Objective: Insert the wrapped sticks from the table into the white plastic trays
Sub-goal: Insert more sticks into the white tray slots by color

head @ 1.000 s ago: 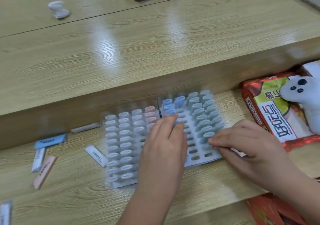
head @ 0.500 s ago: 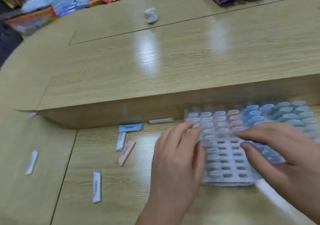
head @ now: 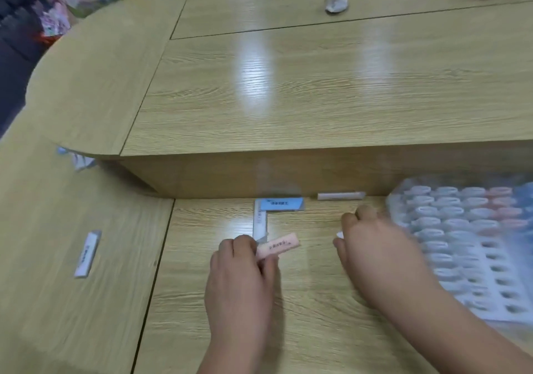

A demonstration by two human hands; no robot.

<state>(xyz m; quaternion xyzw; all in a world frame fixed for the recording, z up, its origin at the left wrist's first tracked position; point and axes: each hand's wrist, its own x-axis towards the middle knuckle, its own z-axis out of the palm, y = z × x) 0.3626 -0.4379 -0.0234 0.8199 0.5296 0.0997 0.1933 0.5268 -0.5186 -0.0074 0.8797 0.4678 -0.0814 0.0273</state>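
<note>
Pinching flat pink wrapped stick [head: 281, 246], left hand [head: 239, 275]

Wooden table [head: 317, 99], wrapped sticks [head: 281, 204], tray [head: 461, 229]

Back: ledge [head: 230, 172] wall blocks; sticks [head: 281, 204] lie along its foot;
Right: tray [head: 461, 246] fills that side;
Middle: bare tabletop [head: 311, 293] left of tray, free passage

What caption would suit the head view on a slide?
Left hand pinches a pink stick; blurred right hand is near the part-filled tray; more sticks lie loose.
</note>
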